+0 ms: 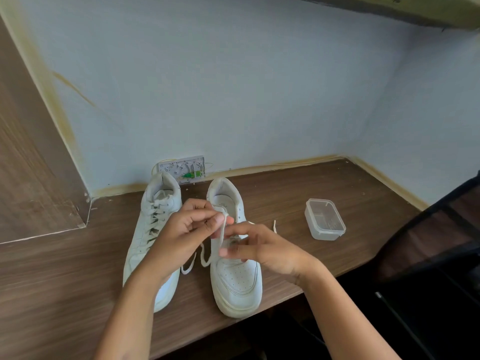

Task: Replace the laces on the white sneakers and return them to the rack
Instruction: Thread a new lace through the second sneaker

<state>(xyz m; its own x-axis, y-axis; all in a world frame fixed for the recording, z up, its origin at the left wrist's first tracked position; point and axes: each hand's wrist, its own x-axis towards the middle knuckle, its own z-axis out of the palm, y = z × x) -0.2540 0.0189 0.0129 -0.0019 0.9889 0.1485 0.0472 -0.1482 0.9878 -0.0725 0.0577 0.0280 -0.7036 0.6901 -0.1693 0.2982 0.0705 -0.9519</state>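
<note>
- Two white sneakers stand side by side on the wooden desk [78, 268]; the left sneaker [145, 245] is laced.
- The left hand [181, 229] pinches a white lace [220, 237] above the right sneaker [236, 276].
- The right hand [262, 248], fingers curled, holds the same lace over the eyelets.
- A clear plastic container [324, 219] stands near, at the right.

Both sneakers [235, 276] are white, their soles yellowed, and the lace [207, 258] is off-white. The bench [65, 281] shows brown wood grain (the wall [233, 87] is pale blue), and the lidded container [324, 219] is clear.
</note>
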